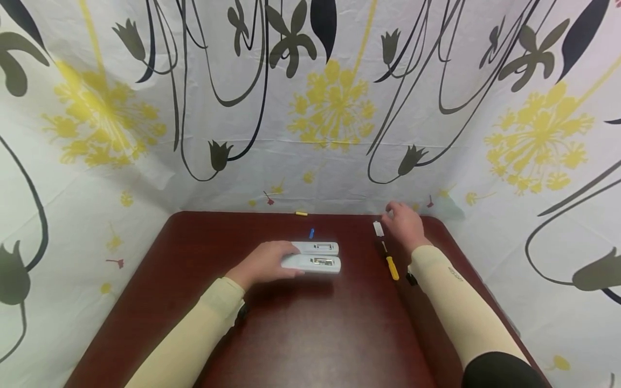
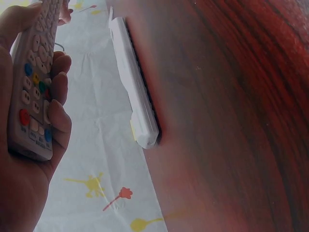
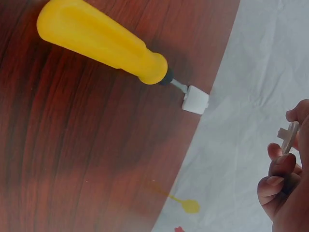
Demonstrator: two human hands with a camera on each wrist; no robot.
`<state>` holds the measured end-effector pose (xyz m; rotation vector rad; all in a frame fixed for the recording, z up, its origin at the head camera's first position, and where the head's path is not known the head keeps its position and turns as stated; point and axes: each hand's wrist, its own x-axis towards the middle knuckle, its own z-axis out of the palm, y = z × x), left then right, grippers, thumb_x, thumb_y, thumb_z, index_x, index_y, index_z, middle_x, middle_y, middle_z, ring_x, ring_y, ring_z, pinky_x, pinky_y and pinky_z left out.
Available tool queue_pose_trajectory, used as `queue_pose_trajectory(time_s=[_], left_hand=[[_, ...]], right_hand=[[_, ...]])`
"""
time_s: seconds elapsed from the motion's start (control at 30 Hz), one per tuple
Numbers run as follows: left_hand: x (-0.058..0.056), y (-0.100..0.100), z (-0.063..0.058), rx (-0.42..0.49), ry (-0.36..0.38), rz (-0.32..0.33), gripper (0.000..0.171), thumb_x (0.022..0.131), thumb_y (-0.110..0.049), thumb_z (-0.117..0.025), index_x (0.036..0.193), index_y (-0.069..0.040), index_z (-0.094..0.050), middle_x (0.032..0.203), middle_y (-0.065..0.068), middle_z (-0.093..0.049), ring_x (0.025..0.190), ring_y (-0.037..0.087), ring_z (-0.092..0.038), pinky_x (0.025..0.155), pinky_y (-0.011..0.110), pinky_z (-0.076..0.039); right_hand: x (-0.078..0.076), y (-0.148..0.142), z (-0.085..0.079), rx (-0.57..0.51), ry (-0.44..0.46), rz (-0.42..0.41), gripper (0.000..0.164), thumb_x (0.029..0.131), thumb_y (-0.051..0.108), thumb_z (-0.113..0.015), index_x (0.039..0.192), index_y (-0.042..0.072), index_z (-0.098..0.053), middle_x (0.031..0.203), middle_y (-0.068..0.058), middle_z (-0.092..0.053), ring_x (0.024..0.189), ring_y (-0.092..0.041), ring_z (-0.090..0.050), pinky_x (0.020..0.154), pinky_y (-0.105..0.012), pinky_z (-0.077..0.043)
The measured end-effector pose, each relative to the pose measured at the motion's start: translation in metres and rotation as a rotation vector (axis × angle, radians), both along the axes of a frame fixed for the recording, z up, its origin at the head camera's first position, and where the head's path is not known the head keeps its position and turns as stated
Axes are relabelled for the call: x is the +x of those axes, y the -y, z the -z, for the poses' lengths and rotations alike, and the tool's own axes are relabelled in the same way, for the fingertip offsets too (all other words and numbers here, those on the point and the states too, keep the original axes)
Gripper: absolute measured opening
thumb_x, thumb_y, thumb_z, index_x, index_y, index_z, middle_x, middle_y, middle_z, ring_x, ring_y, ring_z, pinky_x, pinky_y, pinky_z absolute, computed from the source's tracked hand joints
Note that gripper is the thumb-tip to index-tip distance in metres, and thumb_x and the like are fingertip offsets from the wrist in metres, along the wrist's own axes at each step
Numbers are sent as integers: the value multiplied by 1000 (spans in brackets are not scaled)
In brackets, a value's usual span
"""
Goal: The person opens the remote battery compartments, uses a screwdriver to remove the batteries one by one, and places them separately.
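Observation:
My left hand [image 1: 267,262] grips a white remote control [image 1: 312,264] above the table, its back with the uncovered battery compartment turned up. In the left wrist view, its buttons [image 2: 36,94] show, with the fingers curled round the side. A second white remote control [image 1: 324,247] lies on the table just behind it, its compartment also uncovered. Over the table's far right edge, my right hand [image 1: 405,223] pinches a small white battery cover [image 3: 291,137] between thumb and finger. To its left on the table lie another white cover [image 3: 196,100] and a yellow-handled screwdriver [image 3: 104,41], its tip by the cover.
A small blue cylinder [image 1: 311,233], like a battery, lies behind the remotes. A similar yellow one [image 1: 301,214] lies at the far edge of the dark red wooden table [image 1: 310,334]. Flower-patterned white cloth [image 1: 330,183] hangs behind the table and at both sides.

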<state>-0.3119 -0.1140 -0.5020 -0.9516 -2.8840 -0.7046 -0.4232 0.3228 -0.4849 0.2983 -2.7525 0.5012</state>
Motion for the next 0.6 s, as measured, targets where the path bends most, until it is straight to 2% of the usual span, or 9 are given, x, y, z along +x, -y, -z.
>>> queue_pose_trajectory(time_s=[0.27, 0.43, 0.6], left_hand=[[-1, 1, 0, 7, -14, 18, 56, 92, -61, -84, 133, -23, -78, 132, -7, -74, 111, 13, -65, 101, 40, -54], [-1, 1, 2, -1, -9, 11, 58, 92, -63, -83, 134, -24, -77, 133, -8, -73, 112, 12, -64, 102, 40, -54], [-1, 0, 2, 5, -4, 8, 58, 92, -62, -83, 134, -23, -77, 135, -7, -73, 114, 14, -64, 104, 42, -53]], right_hand=[[-9, -7, 8, -9, 22, 23, 24, 105, 19, -67, 119, 0, -66, 113, -26, -70, 95, -45, -66, 86, -63, -55], [-15, -12, 16, -26, 87, 36, 27, 103, 20, -68, 122, 0, -63, 112, -26, -68, 94, -44, -64, 85, -63, -55], [-21, -16, 24, -42, 148, 41, 29, 105, 20, -66, 126, 1, -61, 117, -27, -67, 100, -45, -64, 92, -65, -55]])
